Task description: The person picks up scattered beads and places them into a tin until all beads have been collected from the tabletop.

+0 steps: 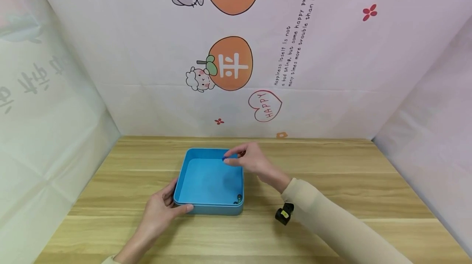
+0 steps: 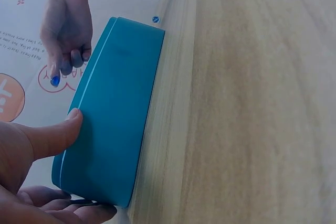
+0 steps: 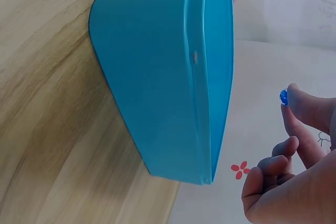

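Note:
A square blue box (image 1: 208, 182) with a raised rim stands on the wooden table. At its near left corner my left hand (image 1: 159, 210) grips it, thumb on the front rim and fingers along the left side. My right hand (image 1: 249, 159) is over the far right part of the box. Between its thumb and index finger it pinches a small shiny blue marble (image 3: 284, 97), held above the rim level. The other fingers of that hand are curled in. Several dark marbles (image 1: 239, 198) lie inside the box, in the near right corner.
The wooden table (image 1: 324, 161) meets a printed white sheet (image 1: 317, 112) at the back, with more sheets on both sides. A black device (image 1: 283, 215) hangs at the right wrist. Past the box, a small round blue thing (image 2: 156, 19) shows in the left wrist view.

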### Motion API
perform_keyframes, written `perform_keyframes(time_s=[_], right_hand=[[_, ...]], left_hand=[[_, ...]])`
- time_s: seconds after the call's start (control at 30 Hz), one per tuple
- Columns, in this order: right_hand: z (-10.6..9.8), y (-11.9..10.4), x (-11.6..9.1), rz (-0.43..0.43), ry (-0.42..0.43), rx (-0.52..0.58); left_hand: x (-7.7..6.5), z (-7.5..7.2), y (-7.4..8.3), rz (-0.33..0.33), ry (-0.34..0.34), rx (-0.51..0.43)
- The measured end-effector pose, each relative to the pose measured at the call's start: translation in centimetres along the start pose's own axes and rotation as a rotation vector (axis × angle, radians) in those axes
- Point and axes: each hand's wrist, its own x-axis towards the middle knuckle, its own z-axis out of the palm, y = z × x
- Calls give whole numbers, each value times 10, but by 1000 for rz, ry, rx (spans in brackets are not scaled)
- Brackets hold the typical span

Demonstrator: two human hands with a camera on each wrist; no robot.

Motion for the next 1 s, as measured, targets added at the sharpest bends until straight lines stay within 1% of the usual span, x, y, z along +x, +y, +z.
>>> perform_keyframes(time_s=[0.27,0.47,0.7,1.0], right_hand=[[12,-6,4,-13,-11,22],[19,-5,7,-35,-15,15],[27,-5,12,4,-18,7],[36,-4,17,-4,-14,-7]], left_hand=[[0,0,-1,14,-2,-21],[0,1,-2,4,-1,-20],[1,1,-2,4,-2,-5],[0,0,-1,9,-6,-7]])
